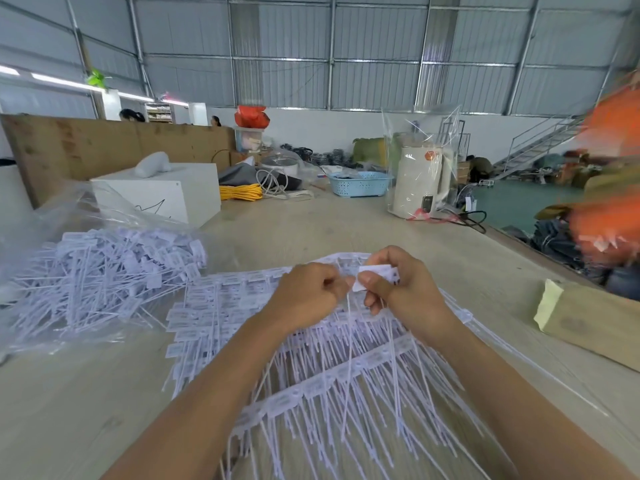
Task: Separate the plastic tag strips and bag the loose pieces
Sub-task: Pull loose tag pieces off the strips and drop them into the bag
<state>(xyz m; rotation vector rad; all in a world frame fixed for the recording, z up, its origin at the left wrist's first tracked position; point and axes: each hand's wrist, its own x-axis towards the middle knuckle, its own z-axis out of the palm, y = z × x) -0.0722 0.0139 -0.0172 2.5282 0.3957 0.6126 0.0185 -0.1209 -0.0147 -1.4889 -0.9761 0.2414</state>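
Note:
A heap of joined white plastic tag strips (pixel 332 372) lies on the table in front of me, their thin tails fanning toward me. My right hand (pixel 398 285) pinches the flat head of one white tag (pixel 375 273) above the heap. My left hand (pixel 308 292) is curled into a fist right beside it, gripping the neighbouring strip, whose tail hangs down between the hands. Left of the heap, separated loose tags (pixel 104 271) are piled on and inside an open clear plastic bag (pixel 45 216).
A white box (pixel 162 192) stands behind the bag. Farther back are a yellow cable coil (pixel 240 192), a blue basket (pixel 360 183) and a bagged white kettle (pixel 420 181). A wooden block with yellow tape (pixel 585 320) lies at right. The table edge runs along the right.

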